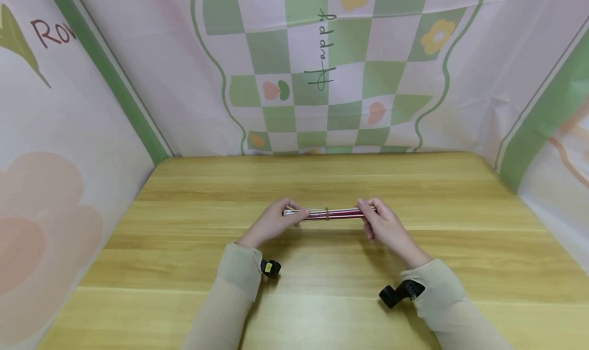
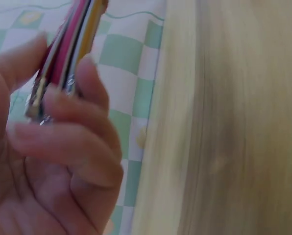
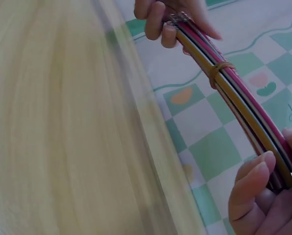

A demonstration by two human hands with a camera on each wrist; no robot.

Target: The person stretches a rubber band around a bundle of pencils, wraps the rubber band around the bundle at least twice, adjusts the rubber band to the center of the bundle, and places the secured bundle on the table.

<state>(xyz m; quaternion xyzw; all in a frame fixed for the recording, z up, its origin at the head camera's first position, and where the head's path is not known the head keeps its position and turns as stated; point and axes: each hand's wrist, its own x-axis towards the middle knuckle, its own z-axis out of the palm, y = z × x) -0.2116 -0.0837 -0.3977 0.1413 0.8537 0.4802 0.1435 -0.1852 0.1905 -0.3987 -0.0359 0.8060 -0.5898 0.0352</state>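
Note:
A bundle of slim pencil-like sticks [image 1: 342, 213], in pink, yellow, black and silver, is held roughly level above the table. Around its middle runs a brown rubber band [image 3: 218, 73]. My left hand [image 1: 273, 221] pinches the left end between thumb and fingers. Silvery tips show there beside the curled fingers in the left wrist view, where the bundle [image 2: 67, 46] is partly covered by the hand. At the opposite end my right hand [image 1: 386, 228] grips with thumb and fingers. In the right wrist view the sticks [image 3: 246, 117] stretch between both hands.
Under the hands lies a wood-grain table [image 1: 322, 288]. Printed cloth [image 1: 322, 120] with green checks hangs behind its far edge, and more printed cloth [image 1: 69, 110] stands at the sides. A black camera [image 1: 271, 269] sits at the left wrist, another camera [image 1: 391, 295] at the right.

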